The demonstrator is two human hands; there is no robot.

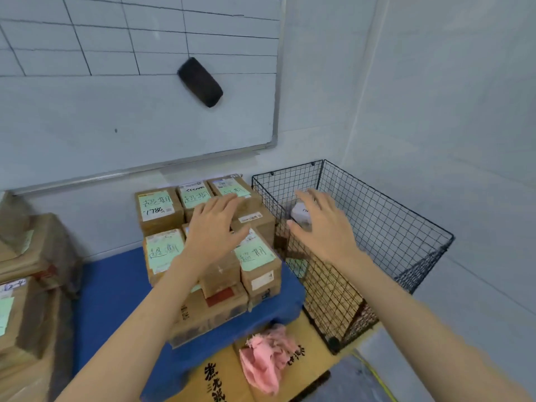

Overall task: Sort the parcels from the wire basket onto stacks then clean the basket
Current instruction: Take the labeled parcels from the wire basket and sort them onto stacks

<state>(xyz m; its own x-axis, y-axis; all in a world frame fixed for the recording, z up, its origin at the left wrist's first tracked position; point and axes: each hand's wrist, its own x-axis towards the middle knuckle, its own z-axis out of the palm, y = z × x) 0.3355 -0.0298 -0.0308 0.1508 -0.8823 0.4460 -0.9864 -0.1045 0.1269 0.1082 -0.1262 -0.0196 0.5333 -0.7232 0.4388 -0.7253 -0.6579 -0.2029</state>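
A whiteboard (145, 111) with a ruled grid fills the far wall, and a black eraser (200, 82) clings to it at a slant. On the left, a blurred pile of brown cartons (29, 256) rises at the frame edge. In the middle a blue platform (116, 285) carries the stacked parcels (162, 210). These are brown boxes set close together in rows, their green handwritten labels facing up. On the near side a crumpled pink cloth (266, 361) lies on a printed carton (220, 381).

The wire basket (391, 227) stands at the right in the corner of the room, just beside the stacks, with its mouth open upward. Its long axis runs from far left to near right. Its tall mesh wall on the left separates the parcels inside from the stacks. Through the mesh, brown parcels show low in the basket, one with a green label.

The left hand (214, 227) hovers palm down over the middle of the stacks, its fingers spread and holding nothing. The right hand (324, 230) reaches over the basket's left wall, its fingers also spread. A small white parcel (300, 214) sits in the basket just past the thumb and forefinger, and motion blur hides whether they touch it.
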